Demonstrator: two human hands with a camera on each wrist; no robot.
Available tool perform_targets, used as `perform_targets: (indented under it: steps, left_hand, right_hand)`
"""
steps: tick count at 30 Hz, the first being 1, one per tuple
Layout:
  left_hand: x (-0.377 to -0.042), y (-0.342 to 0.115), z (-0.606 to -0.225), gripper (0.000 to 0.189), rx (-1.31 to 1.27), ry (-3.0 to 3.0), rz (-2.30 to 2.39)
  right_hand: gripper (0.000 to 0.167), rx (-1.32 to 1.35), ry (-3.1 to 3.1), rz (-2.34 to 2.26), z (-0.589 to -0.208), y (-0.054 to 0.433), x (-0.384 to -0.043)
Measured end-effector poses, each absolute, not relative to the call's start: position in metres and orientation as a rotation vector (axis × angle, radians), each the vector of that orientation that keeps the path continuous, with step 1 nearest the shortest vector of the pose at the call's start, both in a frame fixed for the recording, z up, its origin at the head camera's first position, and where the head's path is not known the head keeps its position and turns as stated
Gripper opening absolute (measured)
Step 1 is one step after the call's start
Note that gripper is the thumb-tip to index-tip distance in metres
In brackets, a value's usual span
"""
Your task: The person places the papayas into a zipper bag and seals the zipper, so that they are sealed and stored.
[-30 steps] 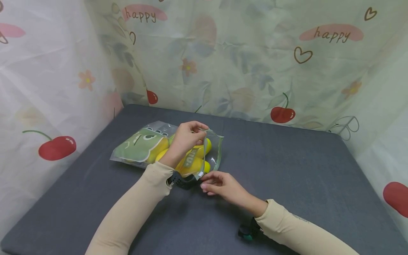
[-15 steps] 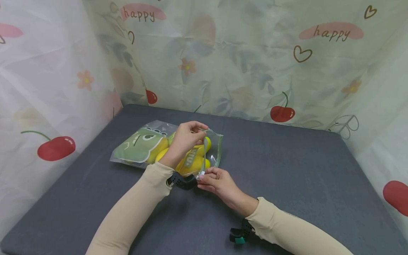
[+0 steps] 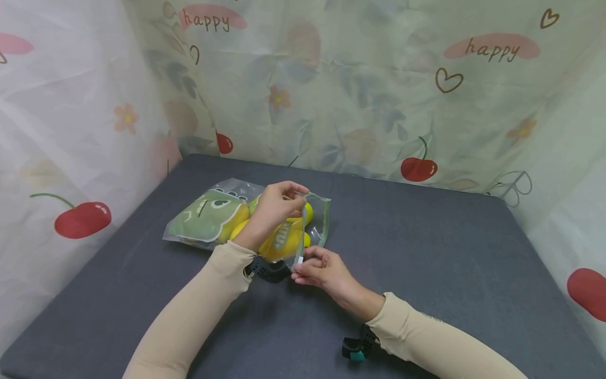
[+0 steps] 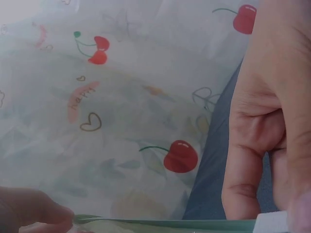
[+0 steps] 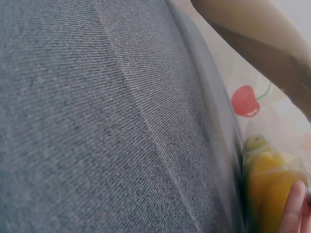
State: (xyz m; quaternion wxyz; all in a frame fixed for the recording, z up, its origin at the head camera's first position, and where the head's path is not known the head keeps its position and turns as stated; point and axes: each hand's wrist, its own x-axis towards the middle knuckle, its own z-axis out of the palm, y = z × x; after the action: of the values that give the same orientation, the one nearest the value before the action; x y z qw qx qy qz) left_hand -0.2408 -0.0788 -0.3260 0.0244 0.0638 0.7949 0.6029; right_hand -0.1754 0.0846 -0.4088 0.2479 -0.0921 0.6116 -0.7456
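Note:
A clear zip bag with a green cartoon face printed on it lies on the dark table. Yellow rounded objects show through its plastic; their kind is unclear. At the far end of the bag's mouth, my left hand pinches the green-edged rim. My right hand pinches the near corner, at the white zip slider. In the left wrist view the green rim runs taut between both hands, with the slider by the right fingertips. The right wrist view catches only a few right fingers before the yellow contents.
The grey-black table extends right and toward me. A patterned cloth with cherries hangs behind it and along both sides. Black wrist cameras, one of them at the right wrist, hang below the cuffs.
My right hand has moved slightly left to the bag's near corner and closed its thumb and fingers on it by the slider. The left hand has kept its hold.

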Motion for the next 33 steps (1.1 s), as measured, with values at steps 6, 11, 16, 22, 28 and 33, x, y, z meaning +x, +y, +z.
perform_targets:
  steps: [6, 11, 16, 22, 28, 33]
  left_hand:
    - [-0.223, -0.090, -0.323, 0.023, 0.293, 2.477, 1.768]
    - [-0.195, -0.099, -0.329, 0.020, 0.409, 2.482, 1.597]
    - [-0.173, -0.109, -0.348, 0.017, 0.386, 2.396, 1.479]
    - [-0.157, -0.121, -0.371, 0.024, 0.301, 2.230, 1.521]
    - [-0.151, -0.118, -0.396, 0.031, 0.155, 1.872, 1.695]
    - [-0.150, -0.108, -0.408, 0.031, -0.024, 1.654, 1.939]
  right_hand:
    - [0.024, -0.252, 1.678, -2.025, -0.410, 0.087, -0.176]
    - [0.025, -0.237, 1.698, -2.027, -0.409, 0.090, -0.176]
    - [0.028, -0.227, 1.723, -2.026, -0.408, 0.091, -0.177]
    - [0.030, -0.228, 1.766, -2.003, -0.409, 0.091, -0.178]
    - [0.020, -0.242, 1.792, -1.990, -0.409, 0.092, -0.178]
    - [0.017, -0.245, 1.823, -1.948, -0.408, 0.092, -0.177]
